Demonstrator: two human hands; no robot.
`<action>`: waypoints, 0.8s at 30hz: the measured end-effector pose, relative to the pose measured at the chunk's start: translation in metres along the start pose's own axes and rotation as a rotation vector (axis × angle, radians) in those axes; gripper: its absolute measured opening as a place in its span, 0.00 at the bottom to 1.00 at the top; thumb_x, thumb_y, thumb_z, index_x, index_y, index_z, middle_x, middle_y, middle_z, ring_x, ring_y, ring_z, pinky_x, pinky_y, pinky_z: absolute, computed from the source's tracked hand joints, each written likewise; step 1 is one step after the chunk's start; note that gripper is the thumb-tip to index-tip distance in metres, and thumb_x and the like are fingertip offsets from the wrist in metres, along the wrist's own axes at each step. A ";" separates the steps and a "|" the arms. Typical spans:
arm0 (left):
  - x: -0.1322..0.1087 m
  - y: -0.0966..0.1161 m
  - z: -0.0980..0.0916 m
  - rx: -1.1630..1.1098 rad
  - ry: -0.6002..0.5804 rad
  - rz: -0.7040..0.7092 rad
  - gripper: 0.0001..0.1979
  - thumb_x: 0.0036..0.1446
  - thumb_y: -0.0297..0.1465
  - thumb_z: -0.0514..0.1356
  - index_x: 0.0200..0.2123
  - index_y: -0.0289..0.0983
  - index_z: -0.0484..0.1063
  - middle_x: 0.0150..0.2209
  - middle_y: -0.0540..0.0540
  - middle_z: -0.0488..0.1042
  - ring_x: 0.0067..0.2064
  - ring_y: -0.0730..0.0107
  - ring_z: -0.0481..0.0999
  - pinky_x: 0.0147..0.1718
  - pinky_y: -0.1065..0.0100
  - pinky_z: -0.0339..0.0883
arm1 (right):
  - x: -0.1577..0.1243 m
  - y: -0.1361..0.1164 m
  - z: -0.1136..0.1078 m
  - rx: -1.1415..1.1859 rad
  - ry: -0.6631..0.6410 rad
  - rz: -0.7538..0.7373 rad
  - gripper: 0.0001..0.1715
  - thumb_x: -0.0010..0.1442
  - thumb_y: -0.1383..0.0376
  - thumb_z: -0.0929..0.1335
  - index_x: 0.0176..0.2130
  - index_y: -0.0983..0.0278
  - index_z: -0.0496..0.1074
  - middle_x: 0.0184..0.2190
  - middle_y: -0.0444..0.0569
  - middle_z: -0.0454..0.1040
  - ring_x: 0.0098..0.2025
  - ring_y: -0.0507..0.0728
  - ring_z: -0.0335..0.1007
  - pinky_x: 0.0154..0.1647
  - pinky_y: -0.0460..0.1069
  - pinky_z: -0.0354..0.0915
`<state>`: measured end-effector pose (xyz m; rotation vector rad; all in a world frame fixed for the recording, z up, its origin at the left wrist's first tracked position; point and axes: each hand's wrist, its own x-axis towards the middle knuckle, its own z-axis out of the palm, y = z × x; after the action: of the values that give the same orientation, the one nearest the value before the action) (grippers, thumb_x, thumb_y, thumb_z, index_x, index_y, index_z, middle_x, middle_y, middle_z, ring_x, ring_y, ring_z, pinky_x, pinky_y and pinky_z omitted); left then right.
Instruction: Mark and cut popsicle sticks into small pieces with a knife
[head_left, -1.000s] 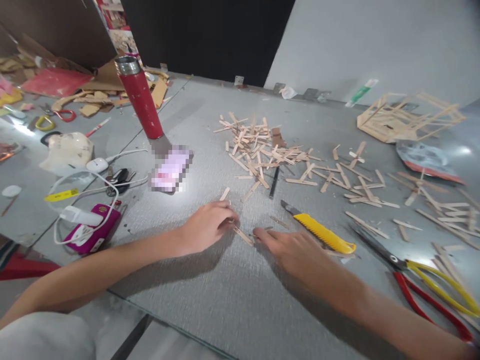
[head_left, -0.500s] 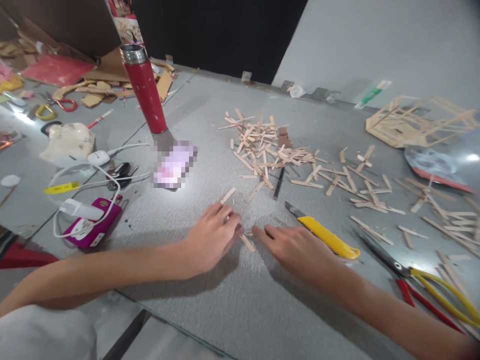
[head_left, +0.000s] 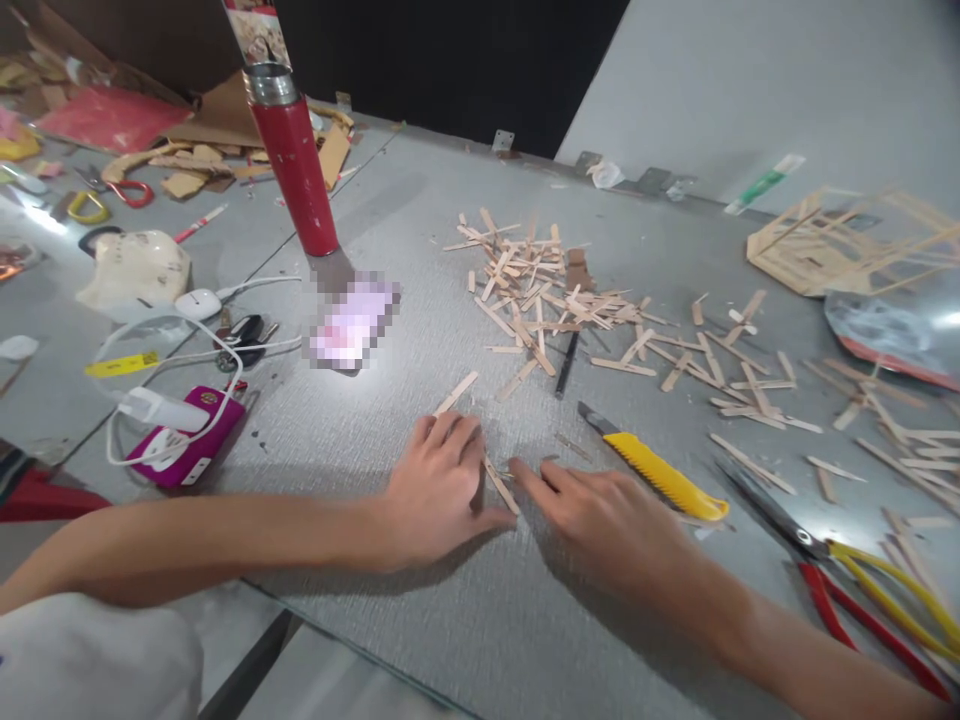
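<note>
My left hand [head_left: 439, 478] lies flat on the grey table [head_left: 420, 600], fingers together, pressing beside a short wooden stick [head_left: 501, 487]. My right hand [head_left: 600, 505] rests palm down just right of that stick, its index finger stretched out and touching the stick's end. Another loose stick [head_left: 455, 393] lies just beyond my left fingertips. A yellow utility knife [head_left: 660, 478] sits right beside my right hand.
A heap of wooden sticks [head_left: 536, 290] lies farther back, more scattered to the right. Red-and-yellow pliers [head_left: 847, 560] are at the right, a stick frame model [head_left: 840, 240] at far right. A red flask [head_left: 295, 160], a phone [head_left: 352, 322], cables and a magenta power bank [head_left: 187, 450] are at the left.
My left hand has flattened and slid forward over the stick. My right index finger stays at the stick's end. The camera view has shifted slightly left and down.
</note>
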<state>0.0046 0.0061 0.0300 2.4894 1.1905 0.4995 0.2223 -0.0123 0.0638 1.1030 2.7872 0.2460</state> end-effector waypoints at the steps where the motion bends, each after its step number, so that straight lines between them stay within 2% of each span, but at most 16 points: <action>1: -0.001 0.001 0.001 0.001 -0.001 -0.003 0.32 0.59 0.57 0.62 0.46 0.32 0.74 0.59 0.29 0.71 0.65 0.39 0.65 0.59 0.45 0.61 | 0.000 0.000 -0.001 0.020 -0.020 0.018 0.24 0.54 0.81 0.65 0.48 0.66 0.73 0.28 0.44 0.76 0.23 0.51 0.70 0.25 0.50 0.50; 4: -0.001 0.003 0.003 -0.036 0.003 -0.040 0.32 0.56 0.60 0.63 0.44 0.35 0.75 0.66 0.30 0.65 0.70 0.38 0.56 0.65 0.41 0.54 | 0.001 0.001 -0.004 0.048 -0.102 0.048 0.18 0.56 0.80 0.64 0.41 0.63 0.72 0.26 0.42 0.74 0.21 0.51 0.68 0.24 0.51 0.46; 7: 0.001 0.004 0.006 -0.090 0.005 -0.081 0.36 0.52 0.65 0.61 0.43 0.36 0.75 0.67 0.31 0.64 0.72 0.38 0.54 0.68 0.39 0.49 | 0.003 -0.002 -0.004 0.025 -0.163 0.038 0.17 0.57 0.80 0.64 0.41 0.63 0.71 0.25 0.43 0.75 0.20 0.51 0.68 0.23 0.51 0.44; 10: 0.001 0.005 0.011 -0.088 0.013 -0.112 0.40 0.50 0.64 0.63 0.49 0.34 0.72 0.65 0.30 0.64 0.71 0.36 0.53 0.68 0.37 0.51 | 0.003 -0.005 -0.004 -0.003 -0.156 0.038 0.15 0.57 0.80 0.65 0.39 0.63 0.72 0.25 0.44 0.76 0.21 0.53 0.70 0.22 0.52 0.43; 13: -0.001 0.006 0.015 -0.063 0.016 -0.145 0.47 0.43 0.63 0.68 0.51 0.30 0.69 0.63 0.25 0.63 0.72 0.28 0.49 0.67 0.36 0.53 | 0.001 -0.007 -0.005 -0.003 -0.135 0.036 0.14 0.57 0.79 0.65 0.39 0.63 0.71 0.25 0.44 0.76 0.22 0.54 0.72 0.22 0.52 0.43; 15: -0.002 0.005 0.015 -0.064 0.019 -0.139 0.45 0.45 0.63 0.68 0.50 0.30 0.69 0.62 0.24 0.62 0.73 0.27 0.45 0.67 0.35 0.54 | 0.000 -0.007 -0.006 0.013 -0.136 0.037 0.15 0.58 0.79 0.65 0.40 0.63 0.71 0.25 0.43 0.76 0.22 0.53 0.72 0.23 0.52 0.43; 18: -0.002 0.001 0.010 -0.097 0.014 -0.090 0.38 0.52 0.60 0.65 0.49 0.33 0.70 0.62 0.27 0.63 0.72 0.30 0.47 0.66 0.34 0.56 | -0.002 -0.004 -0.007 0.026 -0.152 0.049 0.17 0.57 0.80 0.64 0.42 0.63 0.71 0.25 0.42 0.76 0.21 0.52 0.71 0.23 0.52 0.43; 20: -0.001 -0.004 0.005 -0.113 0.002 -0.031 0.34 0.55 0.58 0.64 0.50 0.35 0.71 0.61 0.31 0.66 0.72 0.34 0.52 0.67 0.33 0.53 | -0.003 -0.003 -0.007 0.013 -0.172 0.068 0.18 0.56 0.80 0.63 0.42 0.63 0.71 0.24 0.42 0.76 0.21 0.52 0.71 0.24 0.52 0.44; 24: 0.004 -0.012 0.000 -0.102 -0.047 0.049 0.35 0.53 0.56 0.67 0.54 0.37 0.72 0.60 0.34 0.69 0.70 0.38 0.57 0.69 0.33 0.48 | -0.002 -0.002 -0.005 -0.002 -0.203 0.104 0.17 0.56 0.80 0.62 0.40 0.63 0.71 0.24 0.44 0.76 0.20 0.52 0.68 0.24 0.52 0.44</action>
<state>-0.0011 0.0166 0.0253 2.4349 1.0614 0.4995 0.2216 -0.0155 0.0681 1.2019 2.5564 0.1384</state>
